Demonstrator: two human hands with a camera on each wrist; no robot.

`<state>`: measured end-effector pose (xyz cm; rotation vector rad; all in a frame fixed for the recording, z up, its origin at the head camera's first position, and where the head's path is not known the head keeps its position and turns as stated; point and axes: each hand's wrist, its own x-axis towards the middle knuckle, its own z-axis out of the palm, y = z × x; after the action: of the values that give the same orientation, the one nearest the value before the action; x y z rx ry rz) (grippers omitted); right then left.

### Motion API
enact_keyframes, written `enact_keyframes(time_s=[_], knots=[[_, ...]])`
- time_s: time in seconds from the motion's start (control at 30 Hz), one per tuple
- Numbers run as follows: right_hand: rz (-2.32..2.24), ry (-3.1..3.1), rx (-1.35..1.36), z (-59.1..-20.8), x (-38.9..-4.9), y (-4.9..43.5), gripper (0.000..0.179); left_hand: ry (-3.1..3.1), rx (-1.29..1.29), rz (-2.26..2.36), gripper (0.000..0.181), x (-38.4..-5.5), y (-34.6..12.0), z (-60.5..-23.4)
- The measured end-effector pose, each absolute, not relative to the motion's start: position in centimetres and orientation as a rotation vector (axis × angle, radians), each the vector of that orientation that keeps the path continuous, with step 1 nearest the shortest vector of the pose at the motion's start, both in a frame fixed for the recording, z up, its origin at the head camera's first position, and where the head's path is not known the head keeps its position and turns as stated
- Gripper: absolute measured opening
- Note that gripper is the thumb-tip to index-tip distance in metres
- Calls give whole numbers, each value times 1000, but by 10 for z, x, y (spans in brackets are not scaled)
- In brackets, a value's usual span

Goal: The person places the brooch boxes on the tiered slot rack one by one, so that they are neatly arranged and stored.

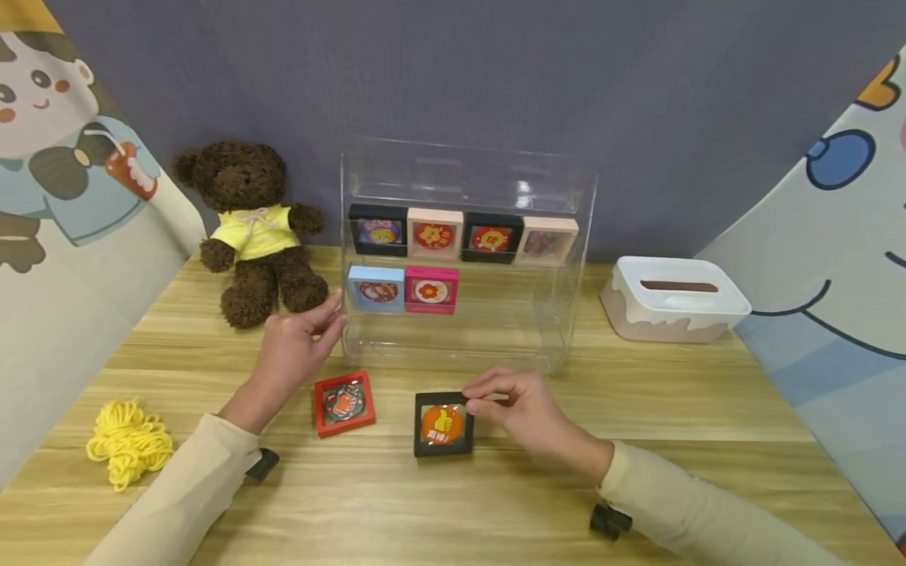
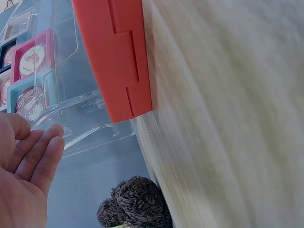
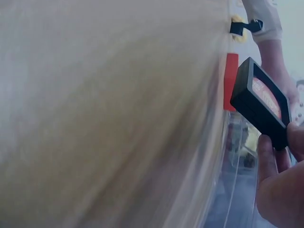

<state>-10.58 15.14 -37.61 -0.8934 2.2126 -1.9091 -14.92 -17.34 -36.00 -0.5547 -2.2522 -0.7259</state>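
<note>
At the left edge of a clear display rack (image 1: 510, 330), my left hand (image 1: 297, 334) pinches the side panel between thumb and fingers; the left wrist view also shows the fingertips at that edge. My right hand (image 1: 520, 409) grips a small black square frame (image 1: 418, 424) by its right side, thumb on one face and fingers behind. An orange badge with a yellow thumbs-up (image 1: 442, 424) fills the frame. In the right wrist view the black frame (image 3: 244, 97) is tilted, above the table. A red frame (image 1: 344, 428) lies flat on the table between the hands.
Black and pale pink frames (image 1: 435, 216) line the rack's upper shelf, with light blue (image 1: 375, 273) and magenta (image 1: 432, 273) ones below. A brown teddy bear (image 1: 244, 177) sits left. Yellow yarn (image 1: 127, 444) lies front left. A white tissue box (image 1: 672, 314) stands right.
</note>
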Motion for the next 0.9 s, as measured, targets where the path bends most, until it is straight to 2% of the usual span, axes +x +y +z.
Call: enact_keyframes(time_s=[0.2, 0.9], knots=[[-2066, 2205, -882, -374, -115, 160, 11, -2243, -556, -719, 35, -149, -173, -360], [-2450, 2386, -592, -359, -145, 178, 12, -2258, -545, -719, 36, -149, -173, -361]])
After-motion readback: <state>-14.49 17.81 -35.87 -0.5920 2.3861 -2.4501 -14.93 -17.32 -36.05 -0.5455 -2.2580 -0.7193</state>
